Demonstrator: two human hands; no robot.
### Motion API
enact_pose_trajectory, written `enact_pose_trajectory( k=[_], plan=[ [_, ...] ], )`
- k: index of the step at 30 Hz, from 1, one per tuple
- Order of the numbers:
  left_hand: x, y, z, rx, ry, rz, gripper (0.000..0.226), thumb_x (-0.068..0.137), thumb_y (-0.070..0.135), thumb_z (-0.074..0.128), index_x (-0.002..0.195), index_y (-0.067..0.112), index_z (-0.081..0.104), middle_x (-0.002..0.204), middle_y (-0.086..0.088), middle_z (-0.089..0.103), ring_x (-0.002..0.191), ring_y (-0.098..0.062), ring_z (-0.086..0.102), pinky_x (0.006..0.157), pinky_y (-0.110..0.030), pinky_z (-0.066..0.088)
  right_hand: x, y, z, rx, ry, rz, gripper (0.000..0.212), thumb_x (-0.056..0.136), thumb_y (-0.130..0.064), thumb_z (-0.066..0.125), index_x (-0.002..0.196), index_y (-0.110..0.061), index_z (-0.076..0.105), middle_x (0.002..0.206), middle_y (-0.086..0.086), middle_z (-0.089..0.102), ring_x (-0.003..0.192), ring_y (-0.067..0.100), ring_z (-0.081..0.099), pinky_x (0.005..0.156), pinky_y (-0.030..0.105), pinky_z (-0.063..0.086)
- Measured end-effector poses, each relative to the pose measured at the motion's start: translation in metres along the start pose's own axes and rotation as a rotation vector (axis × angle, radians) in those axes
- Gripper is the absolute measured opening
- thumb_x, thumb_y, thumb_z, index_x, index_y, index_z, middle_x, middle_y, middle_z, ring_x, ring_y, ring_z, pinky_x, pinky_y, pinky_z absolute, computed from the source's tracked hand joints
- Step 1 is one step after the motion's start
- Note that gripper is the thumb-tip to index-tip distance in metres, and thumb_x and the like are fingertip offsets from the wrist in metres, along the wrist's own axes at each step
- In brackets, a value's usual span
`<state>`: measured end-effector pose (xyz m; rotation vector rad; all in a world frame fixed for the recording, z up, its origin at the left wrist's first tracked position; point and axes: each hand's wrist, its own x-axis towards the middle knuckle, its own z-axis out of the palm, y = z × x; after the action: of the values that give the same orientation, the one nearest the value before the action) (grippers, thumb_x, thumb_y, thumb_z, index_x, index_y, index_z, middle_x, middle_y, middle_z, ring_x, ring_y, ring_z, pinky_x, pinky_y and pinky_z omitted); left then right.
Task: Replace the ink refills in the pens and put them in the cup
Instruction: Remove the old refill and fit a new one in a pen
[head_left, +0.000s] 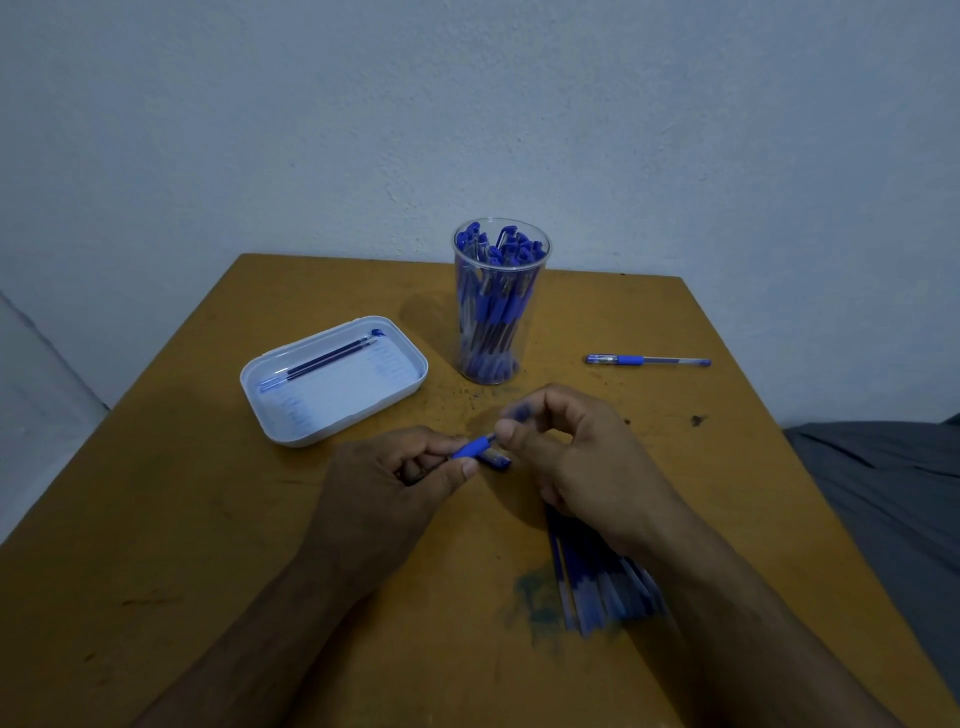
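Observation:
Over the middle of the table my left hand grips a blue pen by its barrel. My right hand pinches the pen's far end between thumb and fingers; a small blue part shows blurred at its fingertips. A clear plastic cup stands behind my hands, full of several blue pens. A white tray to the left holds two thin refills. A bundle of refills lies under my right forearm, partly hidden.
One capped blue pen lies alone at the right of the brown table. A blue ink stain marks the tabletop near the bundle. Grey cloth lies off the table's right edge. A pale wall stands behind.

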<state>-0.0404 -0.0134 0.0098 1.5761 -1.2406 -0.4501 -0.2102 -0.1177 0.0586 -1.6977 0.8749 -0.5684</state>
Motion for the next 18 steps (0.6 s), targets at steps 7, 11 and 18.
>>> enact_pose_trajectory(
  k=[7, 11, 18],
  plan=[
    [0.000, 0.002, 0.000, 0.005, 0.007, -0.015, 0.022, 0.079, 0.040, 0.074, 0.100, 0.035, 0.076, 0.075, 0.008, 0.072, 0.065, -0.016, 0.063, 0.057, -0.028, 0.051, 0.002, 0.002, -0.002, 0.081, 0.040, -0.023, 0.009, 0.098, -0.009, 0.063, 0.095, -0.015, 0.070, 0.076, -0.002, 0.059, 0.047, 0.008, 0.048, 0.043, 0.018, 0.038],
    [0.002, 0.003, 0.000, -0.043, 0.051, -0.029, 0.016, 0.082, 0.029, 0.077, 0.098, 0.031, 0.076, 0.073, 0.003, 0.072, 0.064, -0.017, 0.061, 0.056, -0.020, 0.048, 0.003, 0.000, -0.005, 0.143, 0.140, -0.037, 0.006, 0.097, -0.010, 0.065, 0.096, -0.014, 0.070, 0.084, 0.013, 0.063, 0.047, 0.011, 0.046, 0.044, 0.022, 0.039],
    [0.004, 0.007, -0.002, -0.058, 0.111, -0.065, 0.014, 0.087, 0.022, 0.074, 0.094, 0.034, 0.072, 0.074, 0.011, 0.074, 0.060, -0.007, 0.062, 0.055, -0.012, 0.047, -0.006, 0.000, 0.018, -0.663, 0.058, -0.147, 0.003, 0.093, -0.030, 0.070, 0.094, -0.029, 0.073, 0.096, -0.011, 0.054, 0.086, 0.005, 0.052, 0.074, 0.022, 0.042]
  ],
)
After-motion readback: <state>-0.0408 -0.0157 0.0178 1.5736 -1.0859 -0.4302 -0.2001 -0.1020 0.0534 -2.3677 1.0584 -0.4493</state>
